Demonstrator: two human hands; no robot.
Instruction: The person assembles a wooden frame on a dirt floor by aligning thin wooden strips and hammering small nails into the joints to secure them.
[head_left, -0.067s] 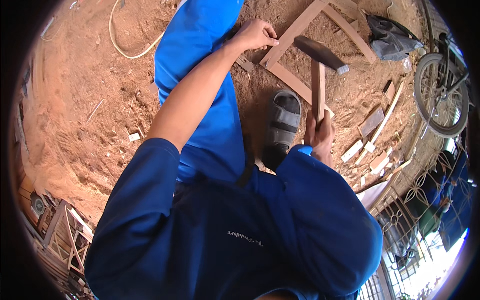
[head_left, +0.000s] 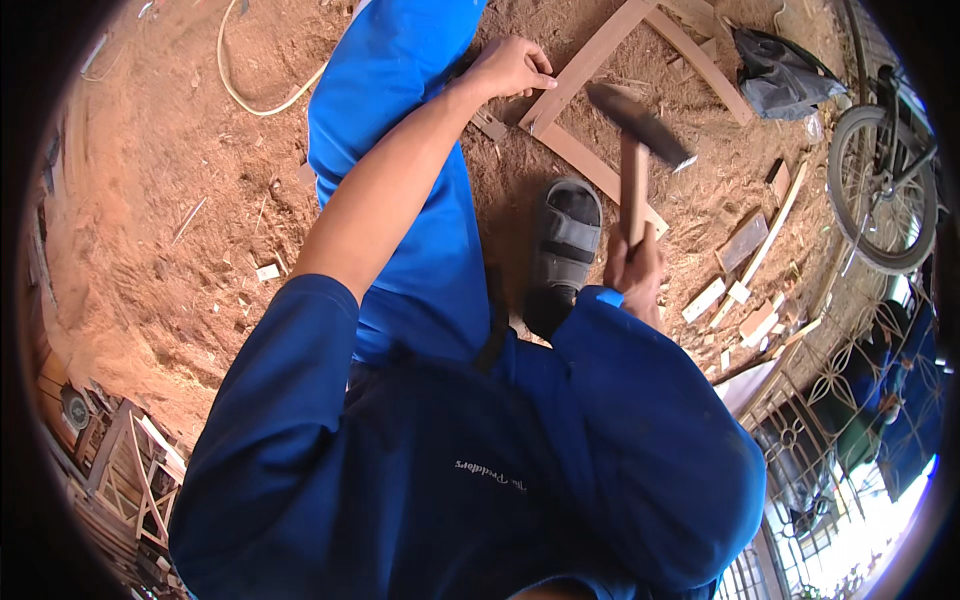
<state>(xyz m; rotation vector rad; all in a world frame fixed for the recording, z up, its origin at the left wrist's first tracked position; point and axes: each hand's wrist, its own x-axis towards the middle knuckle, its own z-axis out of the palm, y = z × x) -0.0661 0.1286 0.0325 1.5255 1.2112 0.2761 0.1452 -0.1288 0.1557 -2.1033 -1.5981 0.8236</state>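
Note:
In my right hand [head_left: 634, 272] is a hammer [head_left: 634, 190], gripped low on its wooden handle. Its dark, long head is raised over the wooden frame [head_left: 590, 165], which lies on the ground and is made of flat, pale reddish strips. My left hand [head_left: 512, 68] is beside the frame's near left corner, fingers curled and thumb and fingertips close together at the strip's edge. Whatever those fingertips pinch, if anything, is too small to make out. My sandalled foot [head_left: 568, 235] rests between the frame and my body.
Sawdust covers the ground [head_left: 200, 180]. Wood offcuts [head_left: 742, 243] are scattered at the right, near a bicycle wheel [head_left: 880, 190] and a black plastic bag [head_left: 785, 75]. A pale curved strip [head_left: 228, 75] lies at the upper left. Metal grillwork [head_left: 820, 420] stands at the lower right.
The hammer has tilted and shifted slightly, its striking end a little lower, and my right hand has moved slightly left with it. My left hand and the frame look still.

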